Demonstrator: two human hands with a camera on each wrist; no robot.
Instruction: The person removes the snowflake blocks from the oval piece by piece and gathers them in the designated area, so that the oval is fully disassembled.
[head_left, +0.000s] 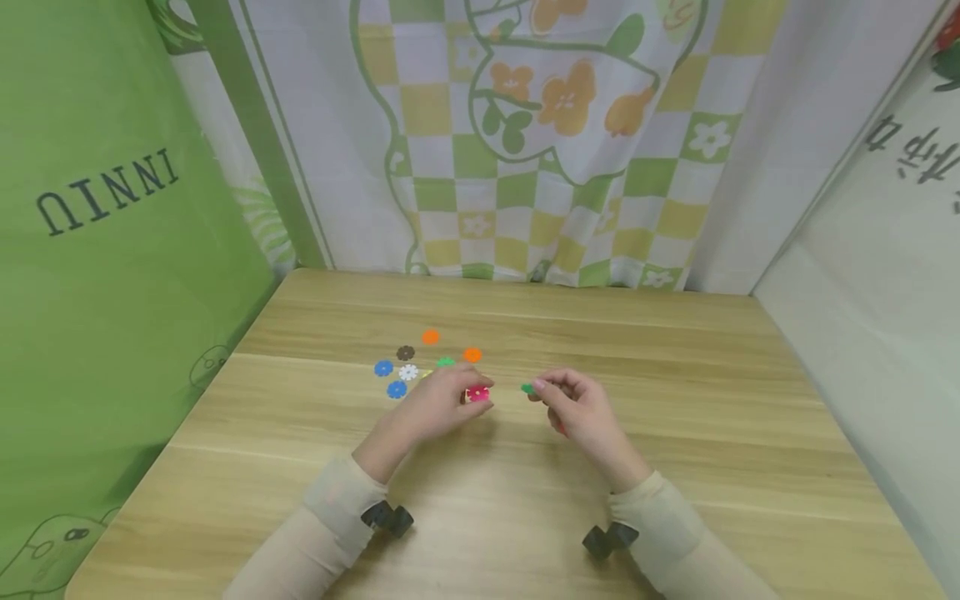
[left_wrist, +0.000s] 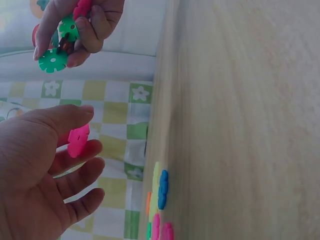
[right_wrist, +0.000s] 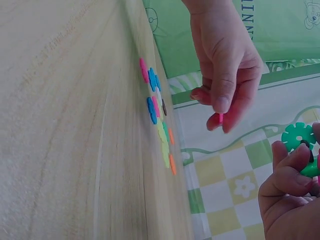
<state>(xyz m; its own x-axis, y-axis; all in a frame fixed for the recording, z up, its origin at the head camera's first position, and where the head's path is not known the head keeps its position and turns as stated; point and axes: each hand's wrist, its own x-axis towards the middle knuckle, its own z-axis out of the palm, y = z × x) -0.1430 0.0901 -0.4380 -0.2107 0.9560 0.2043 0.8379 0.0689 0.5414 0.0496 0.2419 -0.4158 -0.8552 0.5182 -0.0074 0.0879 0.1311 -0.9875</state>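
Between its thumb and fingers, my left hand (head_left: 438, 404) pinches a pink notched plastic disc (left_wrist: 78, 141), held above the table. To its right, my right hand (head_left: 587, 414) grips a small cluster of joined notched discs. A green disc (left_wrist: 53, 61) sticks out from its fingertips, and a brown disc (left_wrist: 65, 45), a second green disc (left_wrist: 69, 29) and a pink disc (left_wrist: 82, 7) show among the fingers. Part of the cluster is hidden by that hand. A gap separates the left hand's disc from the cluster.
Loose discs lie left of centre on the wooden table (head_left: 675, 467): blue (head_left: 383, 368), white (head_left: 408, 372), brown (head_left: 405, 353), orange (head_left: 431, 337), green (head_left: 446, 362) and others. My left hand partly covers some. A patterned curtain (head_left: 525, 192) hangs behind the table's far edge.
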